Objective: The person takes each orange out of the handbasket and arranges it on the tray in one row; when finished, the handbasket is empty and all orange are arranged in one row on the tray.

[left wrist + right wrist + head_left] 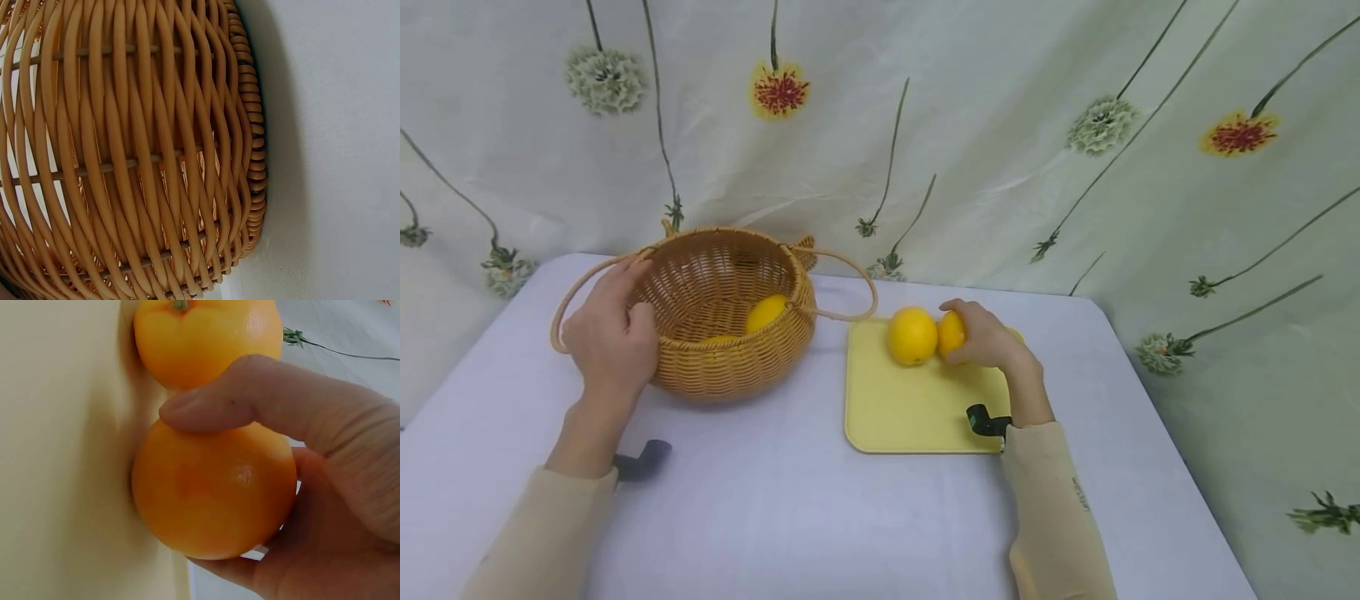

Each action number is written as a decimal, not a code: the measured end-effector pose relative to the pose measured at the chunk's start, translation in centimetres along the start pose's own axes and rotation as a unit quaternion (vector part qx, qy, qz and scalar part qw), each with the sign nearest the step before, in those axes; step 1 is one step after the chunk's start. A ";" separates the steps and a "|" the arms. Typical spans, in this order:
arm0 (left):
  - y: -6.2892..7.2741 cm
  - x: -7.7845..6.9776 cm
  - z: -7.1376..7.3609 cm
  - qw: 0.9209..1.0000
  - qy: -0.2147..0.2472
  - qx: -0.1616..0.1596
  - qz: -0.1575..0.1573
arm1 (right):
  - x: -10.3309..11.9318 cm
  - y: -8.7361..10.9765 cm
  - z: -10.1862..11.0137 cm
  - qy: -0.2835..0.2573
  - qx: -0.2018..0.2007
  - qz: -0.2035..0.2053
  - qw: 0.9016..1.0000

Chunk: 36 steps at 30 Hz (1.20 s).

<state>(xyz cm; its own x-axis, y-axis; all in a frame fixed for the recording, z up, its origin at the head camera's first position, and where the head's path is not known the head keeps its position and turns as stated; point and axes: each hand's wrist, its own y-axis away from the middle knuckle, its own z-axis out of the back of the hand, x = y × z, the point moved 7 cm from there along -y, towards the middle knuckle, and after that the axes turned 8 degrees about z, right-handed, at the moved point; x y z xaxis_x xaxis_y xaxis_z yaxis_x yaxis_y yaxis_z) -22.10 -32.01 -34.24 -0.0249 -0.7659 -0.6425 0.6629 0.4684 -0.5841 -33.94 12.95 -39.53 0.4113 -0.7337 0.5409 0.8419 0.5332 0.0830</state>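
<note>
My left hand [613,329] grips the near left rim of a round wicker basket [737,371], thumb on the inner side. Its woven wall [137,150] fills much of the left wrist view. Inside lies a yellow-orange fruit [766,313], with part of another showing over the near rim. On the right, my right hand [992,337] holds an orange [212,494] between thumb and fingers, low over the yellow tray [917,417]. Right beside it sits a second orange [912,336]. A sliver of another yellow fruit [1017,335] shows behind the hand.
The basket's loop handles hang outward; the right handle [857,271] reaches toward the tray's far left corner. A white cloth [775,517] covers the table. Behind the table hangs a flower-printed curtain [985,133].
</note>
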 end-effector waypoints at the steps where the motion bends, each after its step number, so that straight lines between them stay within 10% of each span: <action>1: 0.0 0.0 0.0 1.000 0.001 0.001 0.001 | 0.1 0.0 0.0 0.000 0.000 0.004 1.000; 36: -0.2 -0.1 -0.1 1.000 -0.001 -0.002 0.002 | 2.6 -1.9 -2.3 -0.041 -0.001 0.033 0.999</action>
<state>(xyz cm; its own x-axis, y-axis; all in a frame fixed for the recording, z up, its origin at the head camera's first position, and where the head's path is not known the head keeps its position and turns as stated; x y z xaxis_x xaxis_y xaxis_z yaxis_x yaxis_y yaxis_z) -22.29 -31.98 -34.15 -0.0199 -0.7651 -0.6436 0.6604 0.4733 -0.5831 -33.64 9.06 -40.16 0.4360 -0.6595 0.6124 0.8143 0.5788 0.0435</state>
